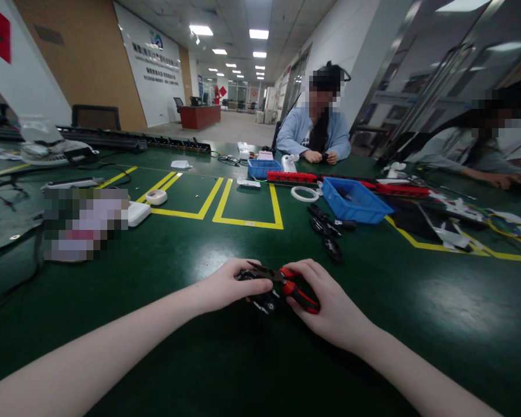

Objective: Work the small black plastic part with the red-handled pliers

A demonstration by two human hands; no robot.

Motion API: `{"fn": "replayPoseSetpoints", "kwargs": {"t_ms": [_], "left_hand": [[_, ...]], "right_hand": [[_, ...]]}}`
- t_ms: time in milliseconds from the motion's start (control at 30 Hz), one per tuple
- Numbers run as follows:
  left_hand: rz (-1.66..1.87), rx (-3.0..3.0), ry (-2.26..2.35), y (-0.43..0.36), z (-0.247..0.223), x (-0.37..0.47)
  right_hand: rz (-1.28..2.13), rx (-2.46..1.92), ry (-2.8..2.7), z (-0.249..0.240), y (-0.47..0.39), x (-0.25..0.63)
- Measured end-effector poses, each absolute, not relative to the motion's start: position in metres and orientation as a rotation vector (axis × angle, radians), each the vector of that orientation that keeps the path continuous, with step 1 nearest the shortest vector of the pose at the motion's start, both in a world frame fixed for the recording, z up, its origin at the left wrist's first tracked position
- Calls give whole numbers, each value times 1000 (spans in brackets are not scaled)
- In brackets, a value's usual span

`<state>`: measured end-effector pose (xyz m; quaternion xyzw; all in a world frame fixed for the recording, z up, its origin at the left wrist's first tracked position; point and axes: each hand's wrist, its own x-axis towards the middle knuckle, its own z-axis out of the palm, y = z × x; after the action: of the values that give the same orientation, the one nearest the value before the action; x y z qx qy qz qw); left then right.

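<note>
Just above the green table, my left hand (238, 285) is closed around a small black part (264, 302) with some metal spots on it; its exact kind I cannot make out. My right hand (323, 298) grips a pair of pliers (301, 294) by the red and black handles. The dark jaws point left and lie over the black part, close to my left thumb. Whether the jaws bite on anything is hidden. Beyond my right hand several similar black parts (325, 229) lie in a loose heap.
A blue bin (364, 202) stands behind the heap, beside a white ring (304, 193) and a long red strip (290, 176). Tape (156, 197), a white box (138, 214) and black cables (30, 249) lie left. Across the table sits a person (315, 133); another leans in at right.
</note>
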<state>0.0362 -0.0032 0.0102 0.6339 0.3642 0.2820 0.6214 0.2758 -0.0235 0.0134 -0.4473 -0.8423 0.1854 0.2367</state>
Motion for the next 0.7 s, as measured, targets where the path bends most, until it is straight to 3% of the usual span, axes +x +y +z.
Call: {"fn": "replayPoseSetpoints", "kwargs": {"t_ms": [700], "left_hand": [[751, 1198, 890, -6, 11, 42]], "right_hand": [[689, -1189, -2026, 18, -24, 273]]}}
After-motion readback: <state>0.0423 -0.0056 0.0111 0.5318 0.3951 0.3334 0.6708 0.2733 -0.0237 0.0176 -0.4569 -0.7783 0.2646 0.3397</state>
